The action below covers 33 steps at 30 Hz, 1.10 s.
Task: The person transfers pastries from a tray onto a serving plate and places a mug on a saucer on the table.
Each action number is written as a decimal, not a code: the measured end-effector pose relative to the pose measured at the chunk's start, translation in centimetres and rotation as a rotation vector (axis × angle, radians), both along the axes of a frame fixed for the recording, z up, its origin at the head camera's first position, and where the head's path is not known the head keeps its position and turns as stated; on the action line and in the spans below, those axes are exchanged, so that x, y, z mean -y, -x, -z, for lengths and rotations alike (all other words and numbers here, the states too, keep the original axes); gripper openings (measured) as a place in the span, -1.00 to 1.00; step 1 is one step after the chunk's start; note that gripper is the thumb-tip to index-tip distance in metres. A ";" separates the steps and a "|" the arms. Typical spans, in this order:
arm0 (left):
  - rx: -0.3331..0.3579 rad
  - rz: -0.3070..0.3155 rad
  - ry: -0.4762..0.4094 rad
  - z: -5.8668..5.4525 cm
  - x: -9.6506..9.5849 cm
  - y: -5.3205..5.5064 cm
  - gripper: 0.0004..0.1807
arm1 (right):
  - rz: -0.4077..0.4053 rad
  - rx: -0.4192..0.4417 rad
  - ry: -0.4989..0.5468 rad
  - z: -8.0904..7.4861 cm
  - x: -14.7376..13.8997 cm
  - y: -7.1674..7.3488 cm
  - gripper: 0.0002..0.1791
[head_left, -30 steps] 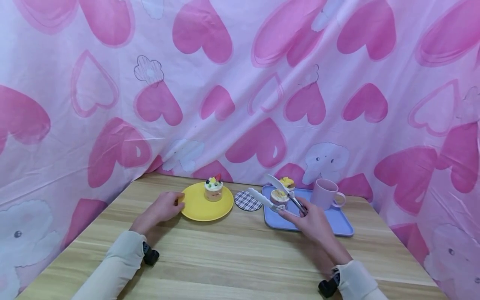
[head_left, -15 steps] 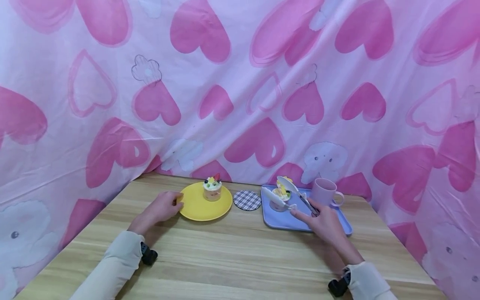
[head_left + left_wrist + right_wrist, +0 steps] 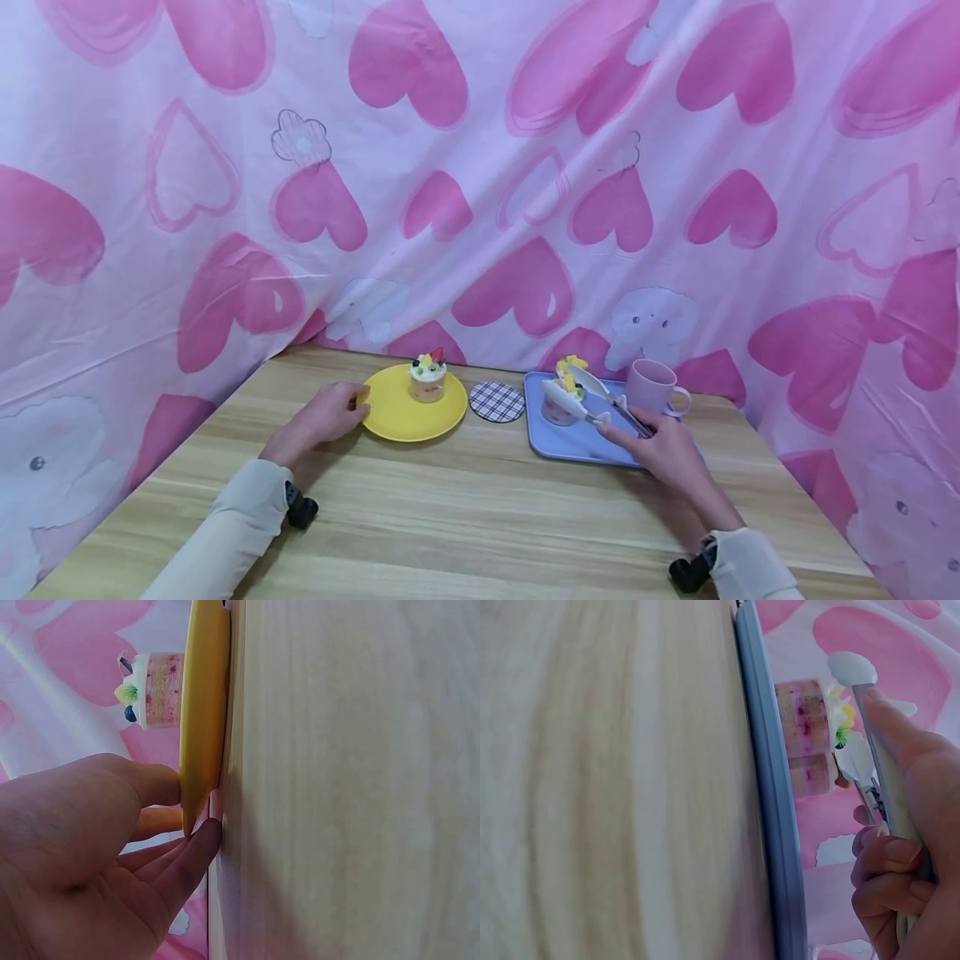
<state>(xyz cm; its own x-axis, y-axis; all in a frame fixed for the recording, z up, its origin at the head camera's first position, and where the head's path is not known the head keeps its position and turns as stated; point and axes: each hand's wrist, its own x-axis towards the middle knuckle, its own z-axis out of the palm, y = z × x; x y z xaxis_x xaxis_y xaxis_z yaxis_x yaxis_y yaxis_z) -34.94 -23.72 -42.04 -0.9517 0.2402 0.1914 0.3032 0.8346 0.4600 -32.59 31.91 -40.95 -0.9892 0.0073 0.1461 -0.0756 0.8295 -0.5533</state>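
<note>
My left hand (image 3: 322,417) pinches the near left rim of a yellow plate (image 3: 390,422). In the left wrist view, the thumb lies on the plate's upper side and fingers reach under its edge. On the plate stands a dessert cup (image 3: 427,385) topped with cream and fruit. My right hand (image 3: 667,450) grips white-tipped tongs (image 3: 885,765), whose arms are spread apart. Their tips hover at the fruit topping of the front dessert cup (image 3: 558,413) on a blue tray (image 3: 577,448). A second dessert cup (image 3: 573,364) with yellow topping shows behind it, partly hidden.
A pink mug (image 3: 649,383) stands on the tray's right side, just beyond my right hand. Between plate and tray lies a round checked coaster (image 3: 497,402). A pink heart-patterned cloth (image 3: 517,287) hangs behind the wooden table (image 3: 450,517).
My right hand has moved right with the tongs, which went from the left side of the front dessert cup to over its topping. The left hand stays at the plate.
</note>
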 end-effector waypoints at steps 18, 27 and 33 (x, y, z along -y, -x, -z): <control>0.001 0.011 -0.001 -0.1 0.1 0.1 -0.54 | -0.015 -0.002 -0.032 -0.3 0.1 -0.2 0.18; 0.006 0.000 0.007 0.0 -0.1 0.2 -0.50 | -0.006 0.004 -0.032 -0.1 -0.1 0.0 0.20; 0.018 -0.013 0.008 0.3 0.1 0.4 -0.50 | -0.017 -0.011 -0.044 0.0 -0.2 0.0 0.19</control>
